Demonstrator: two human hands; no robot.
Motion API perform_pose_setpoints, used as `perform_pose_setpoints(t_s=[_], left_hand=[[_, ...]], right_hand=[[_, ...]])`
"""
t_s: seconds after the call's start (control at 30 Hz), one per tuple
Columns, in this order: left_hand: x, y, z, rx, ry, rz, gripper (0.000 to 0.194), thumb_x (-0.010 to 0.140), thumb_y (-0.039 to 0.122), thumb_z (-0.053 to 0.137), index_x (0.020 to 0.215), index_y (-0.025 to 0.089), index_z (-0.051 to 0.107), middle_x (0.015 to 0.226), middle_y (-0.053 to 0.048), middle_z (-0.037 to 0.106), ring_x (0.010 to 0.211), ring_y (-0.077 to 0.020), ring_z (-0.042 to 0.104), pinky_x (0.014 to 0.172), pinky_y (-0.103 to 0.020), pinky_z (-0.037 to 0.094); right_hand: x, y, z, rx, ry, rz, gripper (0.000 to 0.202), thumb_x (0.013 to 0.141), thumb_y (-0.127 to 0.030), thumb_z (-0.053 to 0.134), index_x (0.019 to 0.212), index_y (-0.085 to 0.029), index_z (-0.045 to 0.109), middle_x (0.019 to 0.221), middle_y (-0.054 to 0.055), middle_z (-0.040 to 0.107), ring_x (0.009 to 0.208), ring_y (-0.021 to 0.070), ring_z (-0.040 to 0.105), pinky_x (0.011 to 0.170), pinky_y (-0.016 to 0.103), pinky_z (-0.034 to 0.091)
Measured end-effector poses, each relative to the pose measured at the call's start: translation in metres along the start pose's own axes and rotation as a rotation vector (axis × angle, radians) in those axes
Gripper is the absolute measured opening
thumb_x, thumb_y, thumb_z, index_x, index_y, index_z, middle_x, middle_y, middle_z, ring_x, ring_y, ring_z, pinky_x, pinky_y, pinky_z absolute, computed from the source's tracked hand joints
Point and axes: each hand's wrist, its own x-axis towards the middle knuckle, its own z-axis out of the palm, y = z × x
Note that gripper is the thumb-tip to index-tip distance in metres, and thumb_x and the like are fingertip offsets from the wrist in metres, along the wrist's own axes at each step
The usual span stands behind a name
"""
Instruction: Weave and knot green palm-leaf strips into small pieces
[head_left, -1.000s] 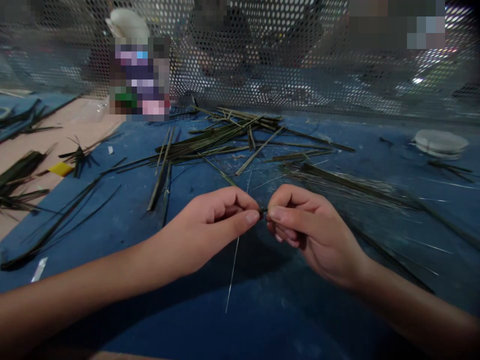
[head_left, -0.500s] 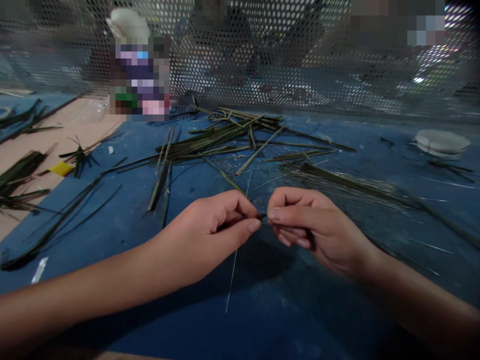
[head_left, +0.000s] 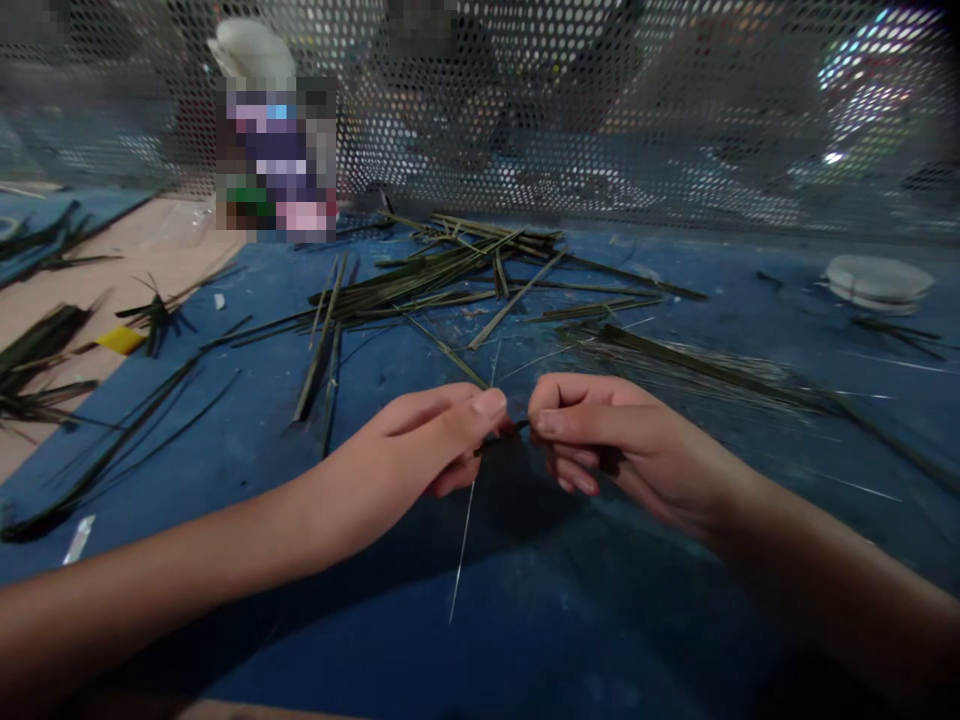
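Above the blue table my left hand pinches a narrow dark green leaf strip between thumb and forefinger. Close beside it, my right hand grips the strip's other end in a thumb-and-finger pinch, its other fingers curled. Only a short dark piece shows between the two hands; the rest is hidden by fingers. A thin pale wire comes out below my left hand and slants down toward me. Past the left fingertips another green strip runs away from me.
A heap of leaf strips lies in the middle distance. Thin wires are spread at the right, near a white round spool-like thing. A perforated metal screen stands behind. A yellow piece lies left among more strips.
My left thumb has shifted up and over the forefinger, and the fingertips have drawn slightly left. More of the dark strip shows between the hands. My right hand keeps its pinch.
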Motion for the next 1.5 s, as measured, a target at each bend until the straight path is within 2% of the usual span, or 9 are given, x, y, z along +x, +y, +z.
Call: perform_pose_setpoints(t_s=[0.13,0.23,0.47,0.63,0.87,0.97,1.1,1.33,1.5], left_hand=[[0.005,-0.003,-0.002,-0.015,-0.043,-0.043,0.027,0.091,0.038,0.047,0.081,0.014,0.056,0.052,0.006,0.042,0.046,-0.0051,0.034,0.043,-0.018,0.023],[0.007,-0.005,-0.004,0.001,-0.037,-0.016,0.021,0.089,0.035,0.052,0.086,0.015,0.056,0.052,0.007,0.043,0.045,-0.0044,0.034,0.043,-0.017,0.023],[0.007,-0.006,-0.001,0.009,-0.013,-0.004,0.018,0.089,0.034,0.052,0.086,0.016,0.053,0.050,0.008,0.045,0.042,-0.0046,0.036,0.041,-0.017,0.025],[0.009,-0.011,0.002,-0.028,0.000,0.038,0.015,0.089,0.031,0.051,0.086,0.016,0.050,0.052,0.009,0.043,0.044,-0.0042,0.035,0.041,-0.016,0.024],[0.010,-0.016,0.002,-0.056,-0.033,0.024,0.018,0.090,0.034,0.050,0.085,0.017,0.049,0.052,0.008,0.044,0.046,-0.0049,0.037,0.043,-0.016,0.028],[0.010,-0.016,0.000,-0.095,-0.063,-0.001,0.022,0.090,0.039,0.049,0.084,0.017,0.048,0.054,0.006,0.047,0.049,-0.0068,0.043,0.045,-0.018,0.034],[0.012,-0.018,-0.002,-0.089,-0.092,0.014,0.023,0.089,0.041,0.051,0.088,0.018,0.047,0.054,0.006,0.049,0.050,-0.0078,0.047,0.046,-0.018,0.037],[0.014,-0.026,-0.002,-0.114,-0.061,0.094,0.018,0.091,0.033,0.049,0.082,0.018,0.046,0.051,0.008,0.046,0.044,-0.0044,0.039,0.042,-0.015,0.031],[0.011,-0.025,0.004,-0.163,0.006,0.024,0.019,0.091,0.034,0.049,0.081,0.018,0.045,0.049,0.009,0.043,0.039,-0.0035,0.032,0.036,-0.013,0.023]], right_hand=[[0.001,-0.001,-0.001,-0.019,-0.013,0.000,0.015,0.081,-0.029,0.060,0.073,-0.017,0.059,0.051,-0.005,0.046,0.046,0.0086,0.041,0.048,0.022,0.035],[0.003,-0.001,-0.002,-0.016,-0.003,-0.019,0.021,0.084,-0.033,0.052,0.077,-0.016,0.062,0.052,-0.003,0.048,0.049,0.0107,0.044,0.050,0.024,0.038],[0.007,0.009,-0.001,-0.126,0.067,-0.133,0.013,0.086,-0.027,0.057,0.077,-0.018,0.058,0.062,-0.004,0.049,0.053,0.0086,0.046,0.051,0.022,0.038],[0.009,0.014,0.002,-0.131,0.037,-0.111,0.014,0.088,-0.027,0.055,0.078,-0.018,0.056,0.059,-0.005,0.047,0.051,0.0081,0.045,0.051,0.022,0.038],[0.010,0.017,0.002,-0.112,-0.019,-0.129,0.015,0.088,-0.030,0.056,0.080,-0.017,0.057,0.060,-0.006,0.046,0.052,0.0074,0.045,0.051,0.021,0.038],[0.009,0.016,0.003,-0.161,-0.043,-0.135,0.020,0.088,-0.036,0.058,0.083,-0.017,0.058,0.062,-0.005,0.046,0.052,0.0077,0.044,0.051,0.022,0.038],[0.008,0.013,0.006,-0.231,-0.012,-0.117,0.027,0.086,-0.042,0.060,0.078,-0.017,0.057,0.055,-0.006,0.044,0.050,0.0078,0.041,0.049,0.022,0.035],[0.012,0.018,0.005,0.093,-0.133,-0.009,0.021,0.087,-0.033,0.060,0.076,-0.017,0.052,0.052,-0.009,0.040,0.046,0.0051,0.033,0.047,0.019,0.030],[0.014,0.021,0.006,0.049,-0.133,-0.042,0.019,0.087,-0.032,0.061,0.079,-0.017,0.053,0.054,-0.009,0.042,0.046,0.0049,0.035,0.047,0.019,0.030]])
